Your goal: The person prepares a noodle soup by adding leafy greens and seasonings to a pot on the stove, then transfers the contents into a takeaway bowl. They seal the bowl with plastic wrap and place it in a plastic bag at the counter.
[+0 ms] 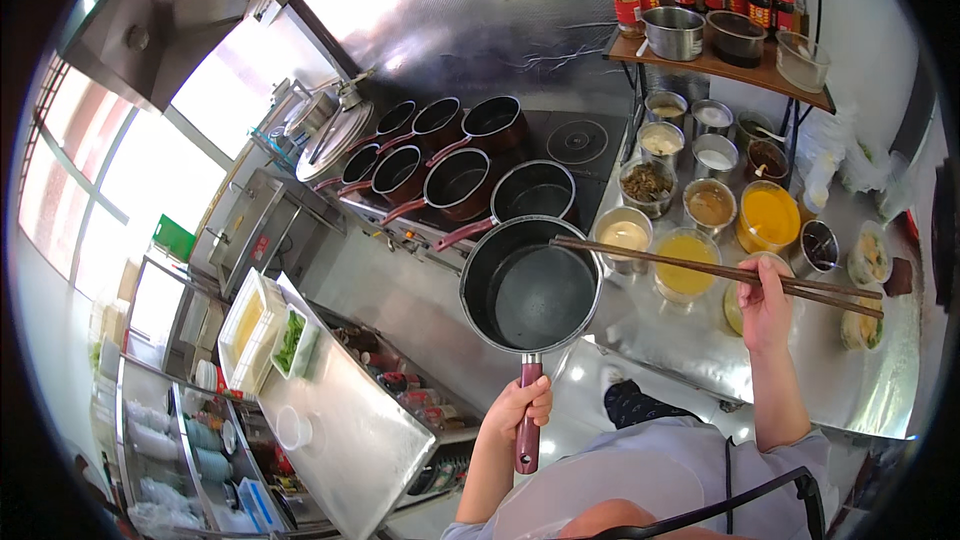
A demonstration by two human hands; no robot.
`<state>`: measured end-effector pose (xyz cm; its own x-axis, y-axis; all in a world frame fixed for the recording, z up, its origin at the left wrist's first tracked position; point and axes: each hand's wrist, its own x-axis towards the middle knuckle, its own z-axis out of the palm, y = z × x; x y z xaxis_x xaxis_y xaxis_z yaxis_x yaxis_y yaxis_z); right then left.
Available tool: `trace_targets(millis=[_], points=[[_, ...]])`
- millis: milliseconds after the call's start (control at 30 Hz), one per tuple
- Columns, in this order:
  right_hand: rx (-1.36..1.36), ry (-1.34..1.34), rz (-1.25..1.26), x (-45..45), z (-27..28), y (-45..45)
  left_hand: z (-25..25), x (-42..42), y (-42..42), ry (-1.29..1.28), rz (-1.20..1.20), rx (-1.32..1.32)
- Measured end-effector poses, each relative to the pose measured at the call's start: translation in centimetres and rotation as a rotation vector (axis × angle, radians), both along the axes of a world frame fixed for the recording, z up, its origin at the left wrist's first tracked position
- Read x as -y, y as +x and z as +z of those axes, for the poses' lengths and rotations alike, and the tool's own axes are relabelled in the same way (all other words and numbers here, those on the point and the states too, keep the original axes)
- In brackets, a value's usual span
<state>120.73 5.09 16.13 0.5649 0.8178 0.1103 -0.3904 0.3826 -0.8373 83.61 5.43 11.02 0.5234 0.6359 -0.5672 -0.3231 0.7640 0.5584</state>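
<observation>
My left hand (519,406) grips the dark red handle of a black saucepan (534,296), held out over the floor gap between the stove and the counters. Nothing but a dark, faintly shiny bottom shows inside it. In my right hand (766,307) is a pair of long wooden chopsticks (675,261), lying nearly level, their tips at the pan's right rim. Below the chopsticks stand a tub of yellow liquid (686,270) and a tub of cream-coloured paste (624,234). Part of a tub of greenish-yellow contents (733,309) is hidden behind my right hand.
Several more saucepans (459,178) sit on the stove (611,142) ahead. Seasoning tubs (712,154) crowd the steel counter (817,382) at right, below a shelf (720,67) with jars. At left, a steel table (352,427) bears a tray of green leaves (291,343) and a white cup (293,427).
</observation>
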Motion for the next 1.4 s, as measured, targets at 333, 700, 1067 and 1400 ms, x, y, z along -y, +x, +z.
trace_targets(millis=[333,700,1067,1400], points=[[0.032,0.086,-0.162,-15.6,-2.6,-3.5,5.0,-19.0,-4.0,0.096,-0.232,-0.382],[0.208,-0.049,-0.556,-18.7,-1.5,-8.3,1.1,-52.2,-0.8,0.344,-0.630,-0.195],[0.342,-0.319,-0.962,-22.6,-0.9,-21.4,-12.9,-71.3,6.9,0.113,-1.023,-0.130],[0.991,-0.336,-0.659,-35.8,-6.1,-21.6,-15.9,-72.9,7.3,0.342,-0.923,-0.484]])
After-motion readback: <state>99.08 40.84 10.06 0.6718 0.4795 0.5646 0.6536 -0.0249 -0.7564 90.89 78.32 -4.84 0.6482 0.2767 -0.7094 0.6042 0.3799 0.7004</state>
